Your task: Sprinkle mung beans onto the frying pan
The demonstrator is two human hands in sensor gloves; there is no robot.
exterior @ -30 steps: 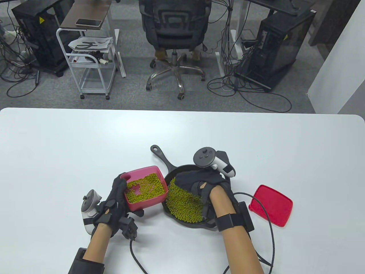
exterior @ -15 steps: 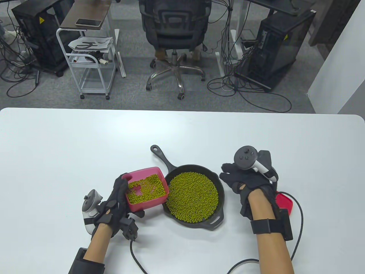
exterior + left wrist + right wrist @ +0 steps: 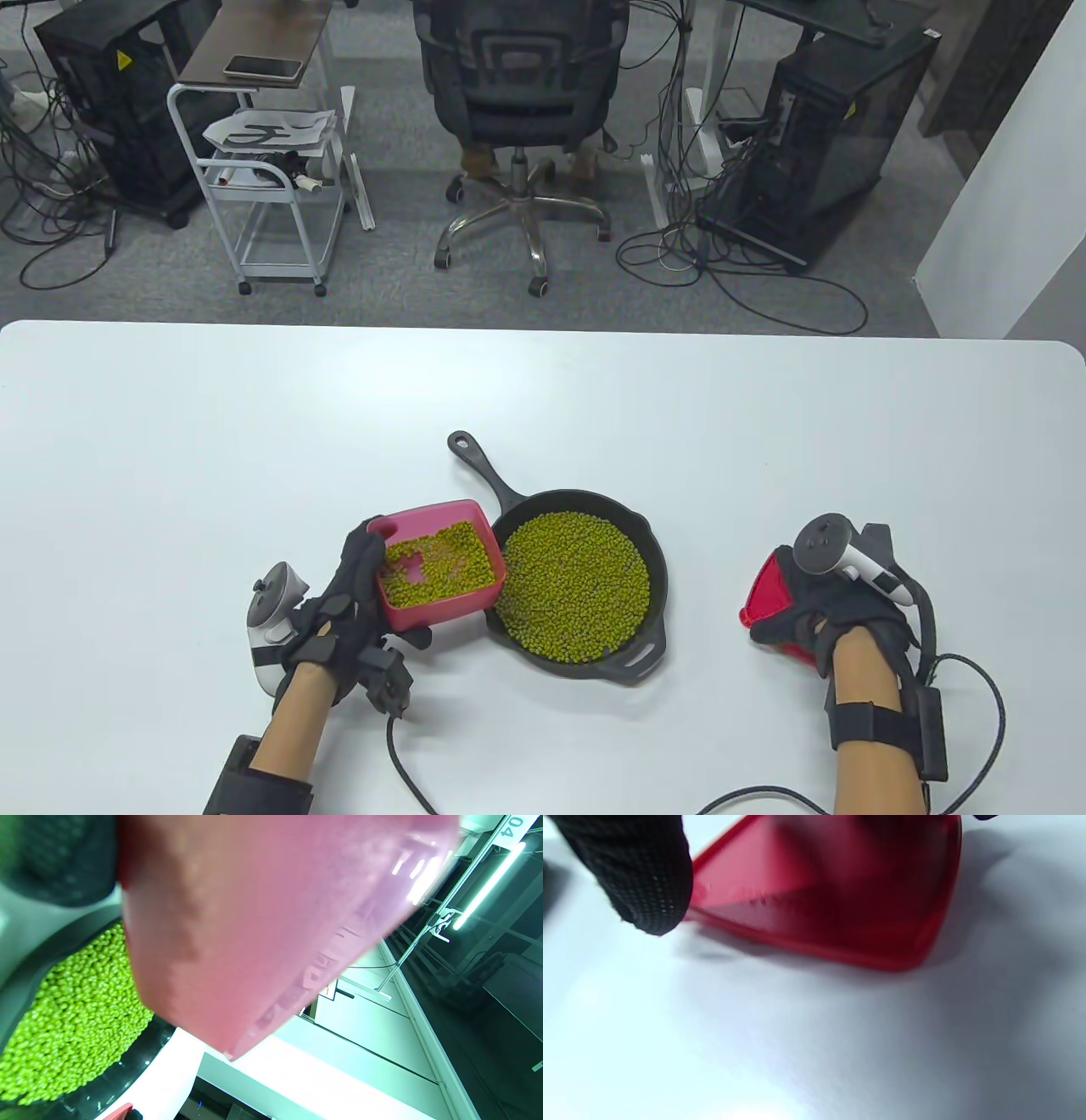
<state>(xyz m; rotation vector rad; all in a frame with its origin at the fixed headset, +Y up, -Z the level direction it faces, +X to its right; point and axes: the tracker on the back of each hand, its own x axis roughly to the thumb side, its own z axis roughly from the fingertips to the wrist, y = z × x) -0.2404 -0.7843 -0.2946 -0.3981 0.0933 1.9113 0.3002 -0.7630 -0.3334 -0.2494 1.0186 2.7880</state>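
Observation:
A black frying pan (image 3: 658, 587) sits at the table's front centre, its floor covered with green mung beans (image 3: 573, 586). My left hand (image 3: 373, 577) grips a pink container (image 3: 441, 514) of mung beans (image 3: 445, 564), tilted, its right side at the pan's left rim. The left wrist view shows the container's underside (image 3: 275, 921) above the beans in the pan (image 3: 63, 1018). My right hand (image 3: 785, 615) holds the red lid (image 3: 764, 590) right of the pan, one edge raised off the table. In the right wrist view the lid (image 3: 840, 899) is tilted, with a fingertip (image 3: 640, 870) at its left edge.
The white table (image 3: 543, 399) stretches bare behind the pan. The pan's handle (image 3: 479, 467) points to the far left. A black cable (image 3: 976, 679) loops from my right wrist, another (image 3: 407, 764) from my left. An office chair (image 3: 522, 110) stands beyond the table.
My right hand left the pan, moved right and toward me, and took hold of the red lid, tipping it up. The left hand and container barely moved.

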